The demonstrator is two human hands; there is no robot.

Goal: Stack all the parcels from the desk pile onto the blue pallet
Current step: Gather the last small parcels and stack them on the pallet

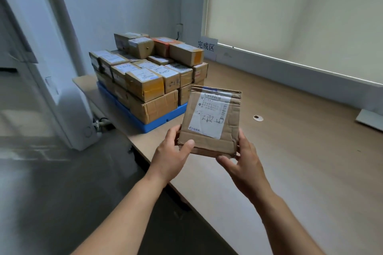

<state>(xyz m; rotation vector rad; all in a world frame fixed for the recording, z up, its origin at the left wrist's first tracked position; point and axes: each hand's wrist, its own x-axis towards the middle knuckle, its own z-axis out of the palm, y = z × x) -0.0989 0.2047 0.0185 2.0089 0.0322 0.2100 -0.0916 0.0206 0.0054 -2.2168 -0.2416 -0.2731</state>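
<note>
Parcel (210, 122) between both hands, left hand (172, 154), right hand (241, 163)

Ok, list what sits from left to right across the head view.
White unit → stack on the pallet → held parcel → grommet → grey foot.
</note>
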